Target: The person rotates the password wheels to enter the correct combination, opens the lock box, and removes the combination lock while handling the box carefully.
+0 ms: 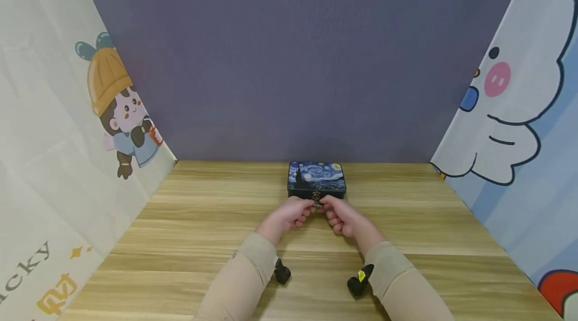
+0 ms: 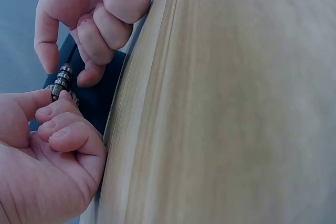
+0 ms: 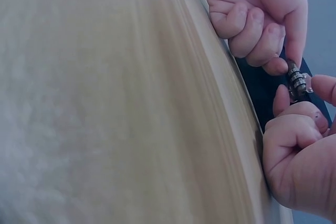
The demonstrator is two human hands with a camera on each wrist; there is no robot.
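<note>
A small box (image 1: 315,176) with a starry-night painting on its lid stands shut at the back of the table. On its front hangs a small combination padlock (image 2: 62,80) with ridged number dials, below a brass-coloured clasp (image 1: 316,195). My left hand (image 1: 293,210) pinches one end of the padlock between thumb and forefinger, its other fingers curled. At the opposite end is my right hand (image 1: 345,218), its thumb (image 3: 323,86) and forefinger parted on either side of the padlock. A gap shows there in the left wrist view. The dial digits are too small to read.
The wooden table (image 1: 217,210) meets a dark grey-purple panel (image 1: 307,60) right behind the box. Printed cartoon sheets (image 1: 45,110) flank both sides. Black wrist devices (image 1: 282,273) sit by both beige sleeves.
</note>
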